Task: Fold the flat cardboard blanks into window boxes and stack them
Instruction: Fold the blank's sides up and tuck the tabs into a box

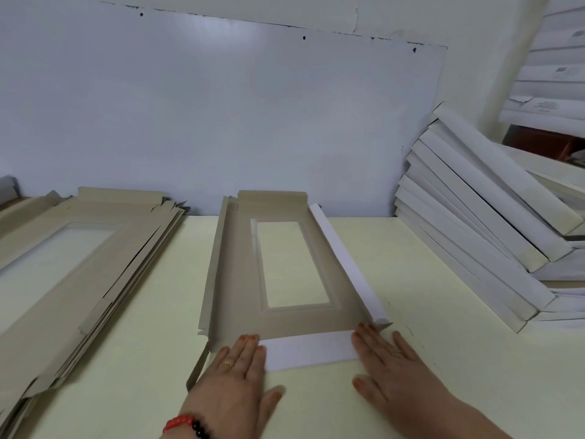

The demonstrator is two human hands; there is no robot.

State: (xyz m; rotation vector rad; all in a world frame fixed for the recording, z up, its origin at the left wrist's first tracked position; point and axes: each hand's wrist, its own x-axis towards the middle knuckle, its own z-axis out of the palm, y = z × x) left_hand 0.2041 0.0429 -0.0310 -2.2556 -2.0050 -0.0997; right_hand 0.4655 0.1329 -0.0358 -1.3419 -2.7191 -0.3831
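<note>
Pressing flat: your left hand [235, 369] & right hand [384, 359], fingers straight, pin the near flap [308, 348] of the blank [240, 274] mid-table [411, 264]. Uneven pressure w/ either palm could skew the crease.

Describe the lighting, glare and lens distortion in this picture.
Head view: soft, even light, with a faint glare patch high on the white wall board; wide-angle bending bows the board's top edge and tilts the stack of folded boxes; both hands stay sharp, left hand, right hand.

A pale yellow counter [411, 375] meets a white wall panel [221, 106] behind; a dark red-brown box [538, 142] sits far right.
</note>
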